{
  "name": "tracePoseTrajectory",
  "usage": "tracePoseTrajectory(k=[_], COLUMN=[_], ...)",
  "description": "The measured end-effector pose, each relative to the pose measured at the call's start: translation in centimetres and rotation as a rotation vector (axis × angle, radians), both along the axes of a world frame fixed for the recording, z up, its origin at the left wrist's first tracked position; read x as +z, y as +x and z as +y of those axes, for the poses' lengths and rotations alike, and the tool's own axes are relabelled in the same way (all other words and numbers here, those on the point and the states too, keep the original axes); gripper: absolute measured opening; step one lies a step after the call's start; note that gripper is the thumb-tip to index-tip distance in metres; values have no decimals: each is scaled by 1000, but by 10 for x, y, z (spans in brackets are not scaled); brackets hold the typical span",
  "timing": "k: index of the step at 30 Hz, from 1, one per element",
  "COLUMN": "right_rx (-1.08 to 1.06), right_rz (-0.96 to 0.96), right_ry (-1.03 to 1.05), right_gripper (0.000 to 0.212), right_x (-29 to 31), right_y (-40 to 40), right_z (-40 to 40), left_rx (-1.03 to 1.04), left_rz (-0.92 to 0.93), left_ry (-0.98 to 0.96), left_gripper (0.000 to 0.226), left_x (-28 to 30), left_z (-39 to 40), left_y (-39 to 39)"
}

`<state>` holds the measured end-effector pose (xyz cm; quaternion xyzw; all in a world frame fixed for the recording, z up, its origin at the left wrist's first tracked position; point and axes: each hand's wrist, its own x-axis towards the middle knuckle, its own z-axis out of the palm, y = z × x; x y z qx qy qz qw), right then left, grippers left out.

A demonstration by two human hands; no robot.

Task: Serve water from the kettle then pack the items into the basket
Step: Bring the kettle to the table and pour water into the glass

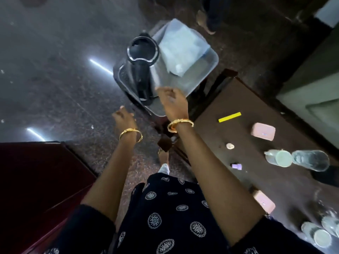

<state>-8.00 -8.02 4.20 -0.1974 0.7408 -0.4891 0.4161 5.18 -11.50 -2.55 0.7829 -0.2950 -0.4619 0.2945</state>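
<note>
The dark table point(256, 125) fills the right side of the view, and off its far-left corner sits the clear plastic basket point(211, 63), raised above the granite floor on what looks like a dark stand. Inside the basket, the kettle point(143, 70) stands on the left, its lid open and its black handle running down toward the near rim; a pale folded plastic sheet point(181, 48) fills the right. Both hands reach toward the basket's near edge. The right hand point(172, 103) is the nearer one, its loosely curled fingers over the near rim just right of the kettle's handle; whether it touches the rim I cannot tell. The left hand point(122, 116) hangs empty, fingers loosely bent, near the basket's near-left corner but apart from it. Judging by this, the kettle lies ahead and slightly left of the right hand. On the table well to the right lie two clear glasses point(297, 159) on their sides, still unpacked. Open floor lies left of the basket; the table corner crowds its right.
</note>
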Motion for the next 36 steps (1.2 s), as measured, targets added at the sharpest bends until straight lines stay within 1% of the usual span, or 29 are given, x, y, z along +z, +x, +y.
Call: tracePoseTrajectory(k=[2, 3, 5, 7, 10, 12, 13, 14, 16, 18, 21, 23, 26, 28, 29, 30, 31, 32, 33, 34, 35, 36], right_rx=[41, 70, 120, 91, 8, -53, -88, -127, -184, -212, -235, -248, -279, -278, -267, -254, -254, -268, -284, -308, -328, -356], right_rz=[-109, -147, -228, -304, -324, -322, -316, -287, -182, -122, -134, -169, -255, -303, -317, -327, -337, -350, -361, -366, -362, -352], right_ry=[61, 89, 154, 173, 136, 116, 105, 100, 94, 75, 40, 43, 4, -75, -108, -125, -126, -120, -108, -96, -84, -72], right_gripper=[34, 37, 40, 42, 51, 55, 56, 57, 60, 63, 63, 60, 63, 58, 57, 58, 59, 60, 60, 61, 62, 61], right_x=[2, 2, 0, -7, -15, -19, -20, -22, -25, -22, -10, 1, 21, 35, 42, 49, 56, 61, 65, 68, 70, 70], right_y=[14, 17, 27, 36, 45, 49, 50, 49, 42, 33, 18, 10, -7, -19, -27, -35, -43, -52, -58, -65, -70, -76], right_z=[-29, -39, -56, -67, -75, -76, -75, -73, -70, -65, -60, -52, -31, -13, -2, 10, 23, 38, 52, 68, 82, 99], left_rx=[-128, -167, -177, -216, -256, -241, -232, -221, -212, -200, -153, -157, -95, -97, -117, -150, -194, -225, -222, -204, -192, -213], left_rz=[15, 60, 194, 292, 380, 392, 379, 349, 264, 186, 158, 212, 375, 403, 372, 274, 110, -100, -289, -398, -439, -440], left_ry=[117, 148, 233, 364, 458, 438, 400, 365, 341, 356, 349, 349, 338, 361, 364, 350, 318, 266, 191, 94, -22, -148], left_gripper=[28, 25, 26, 40, 45, 43, 39, 32, 25, 29, 33, 30, 26, 35, 40, 42, 44, 46, 48, 49, 48, 46], left_x=[-9, -12, -11, -14, -18, -21, -24, -26, -33, -39, -41, -39, -34, -33, -31, -29, -26, -20, -13, -2, 7, 16], left_z=[-21, -28, -38, -42, -48, -53, -55, -56, -58, -60, -61, -58, -55, -54, -52, -50, -47, -42, -37, -28, -18, -4], left_y=[8, 6, 2, -1, -8, -13, -16, -18, -21, -22, -24, -25, -28, -29, -31, -34, -38, -44, -51, -62, -72, -84])
